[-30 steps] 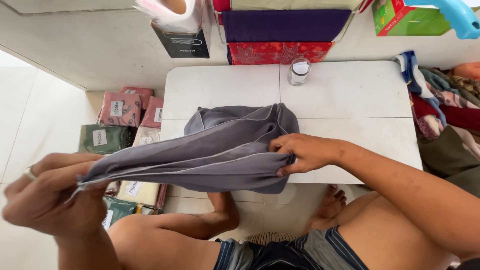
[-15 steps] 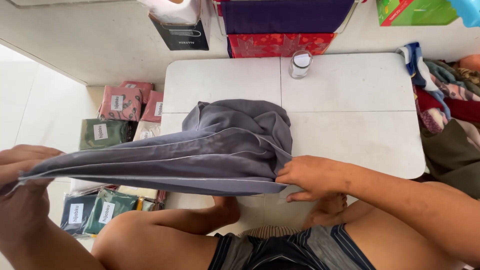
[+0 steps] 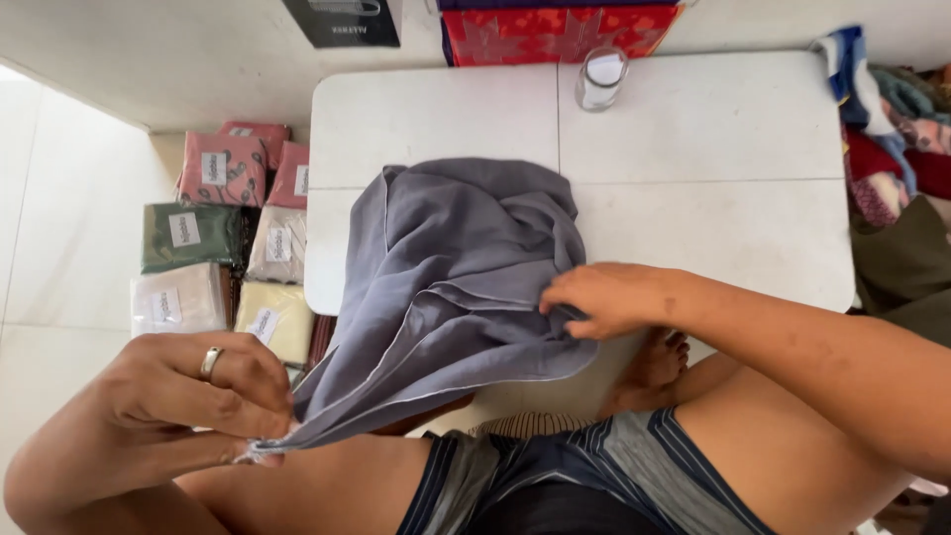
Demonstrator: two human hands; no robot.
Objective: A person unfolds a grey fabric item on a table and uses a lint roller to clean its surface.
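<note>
— What's nearest the camera?

— My left hand (image 3: 188, 396), low on the left with a ring on one finger, fingertips pressed together on a corner of the grey cloth (image 3: 466, 277). The cloth stretches from that pinch up onto the white surface (image 3: 713, 129), where most of it lies bunched.

— And your right?

— My right hand (image 3: 604, 297) lies on the cloth's edge at the near rim of the surface, fingers curled and nipping the hem layers.

— How would it handle?

— I'd judge it light, thin and limp: it sags and creases freely, so hemmed edges and corners give the surest hold.

— Anything unclear?

— How many layers are under the bunch, I can't tell. Beyond it stands a small glass jar (image 3: 600, 79). Packaged fabrics (image 3: 228, 228) lie on the floor to the left, and a clothes pile (image 3: 892, 149) is cut off at the right.
</note>
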